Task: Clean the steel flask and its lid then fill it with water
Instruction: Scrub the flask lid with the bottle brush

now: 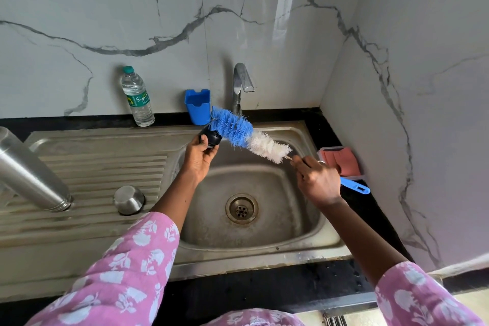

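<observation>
A: Head view. Report both grips.
B: Note left hand [199, 160] curled round dark lid [210, 138], above sink basin [277, 188]. Note right hand [318, 180] closed round handle of bottle brush [246, 135], with blue bristles pressed against lid.
A: Locate steel flask [29, 167].
B: Find on drainboard [105, 164], mouth down, well left of basin, near steel cup [128, 200]. Held by nothing.
A: List likely faults and causes.
B: Expect slip of lid from finger hold under sideways brush pressure, then a drop into basin toward drain [241, 208]. Expect bristle tip to strike blue holder [198, 110], just behind, on a long stroke. Avoid sweeping left forearm across drainboard: probable toppling of flask. Rotate lid within grip to prevent an unbrushed side. Cannot confirm state of lid's inner face: hidden by bristles.
</observation>
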